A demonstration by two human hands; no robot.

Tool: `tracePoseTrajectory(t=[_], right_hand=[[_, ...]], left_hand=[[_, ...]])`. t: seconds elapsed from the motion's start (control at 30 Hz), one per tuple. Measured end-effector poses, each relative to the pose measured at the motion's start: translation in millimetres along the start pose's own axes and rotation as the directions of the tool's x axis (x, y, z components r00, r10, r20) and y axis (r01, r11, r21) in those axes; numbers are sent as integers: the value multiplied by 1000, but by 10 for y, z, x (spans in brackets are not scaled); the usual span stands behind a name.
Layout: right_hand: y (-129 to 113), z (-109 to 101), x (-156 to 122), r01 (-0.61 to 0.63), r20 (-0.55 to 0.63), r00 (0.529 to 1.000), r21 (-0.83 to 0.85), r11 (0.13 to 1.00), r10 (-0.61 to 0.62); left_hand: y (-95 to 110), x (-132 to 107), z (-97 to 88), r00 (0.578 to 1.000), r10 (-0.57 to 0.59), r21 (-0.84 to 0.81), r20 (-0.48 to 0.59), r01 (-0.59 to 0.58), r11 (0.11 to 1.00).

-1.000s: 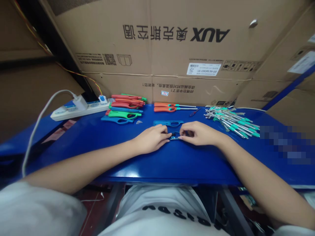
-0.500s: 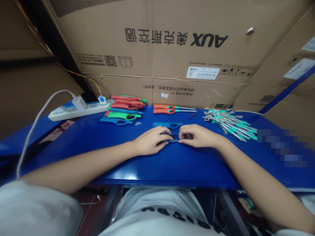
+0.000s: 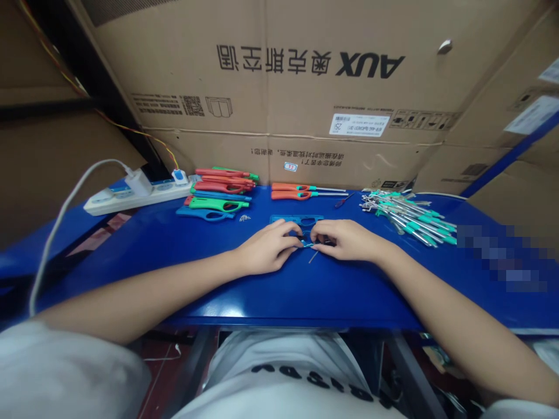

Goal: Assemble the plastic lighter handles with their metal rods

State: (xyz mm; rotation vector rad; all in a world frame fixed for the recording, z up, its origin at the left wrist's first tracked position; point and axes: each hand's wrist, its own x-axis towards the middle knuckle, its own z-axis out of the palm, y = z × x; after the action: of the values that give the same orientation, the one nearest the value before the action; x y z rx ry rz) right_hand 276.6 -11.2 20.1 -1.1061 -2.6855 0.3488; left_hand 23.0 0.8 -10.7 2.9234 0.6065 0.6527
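My left hand (image 3: 273, 247) is closed, with thumb and fingers pinching a small blue lighter casing half (image 3: 307, 245) over the table. My right hand (image 3: 345, 240) is closed at the other end of it; its curled fingers hide most of what they touch. Just under the right fingertips shows a thin metal strip (image 3: 313, 257), and I cannot tell whether it is held. Another blue lighter casing half (image 3: 279, 219) lies directly behind both hands.
Red, green and blue lighter handles (image 3: 213, 204) are piled at left, beside small metal bits (image 3: 245, 218). Two orange lighters (image 3: 290, 195) and a screwdriver (image 3: 343, 202) lie at the back. Metal rods with teal parts (image 3: 410, 218) are heaped right. A power strip (image 3: 113, 201) stands far left.
Around the blue piece my fingers have shifted slightly, and the hands are a little closer together. A thin metal strip now shows below the right fingertips.
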Motion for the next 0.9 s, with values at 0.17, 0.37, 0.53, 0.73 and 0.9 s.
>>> tracePoseTrajectory(t=[0.17, 0.37, 0.53, 0.73, 0.9], right_hand=[[27, 47, 15, 11, -14, 1000, 25, 1000, -10], [44, 120, 37, 0, -56, 998, 58, 998, 3], [54, 133, 36, 5, -64, 998, 55, 999, -1], [64, 132, 39, 43, -59, 997, 39, 998, -41], [65, 140, 31, 47, -60, 997, 8, 999, -46]], left_hand=[[13, 3, -21, 1000, -20, 41, 14, 19, 999], [-11, -2, -11, 999, -27, 64, 17, 26, 998], [-12, -1, -15, 999, -34, 74, 21, 33, 997], [-6, -2, -12, 999, -32, 87, 32, 30, 996], [-3, -4, -12, 999, -33, 80, 28, 31, 996]])
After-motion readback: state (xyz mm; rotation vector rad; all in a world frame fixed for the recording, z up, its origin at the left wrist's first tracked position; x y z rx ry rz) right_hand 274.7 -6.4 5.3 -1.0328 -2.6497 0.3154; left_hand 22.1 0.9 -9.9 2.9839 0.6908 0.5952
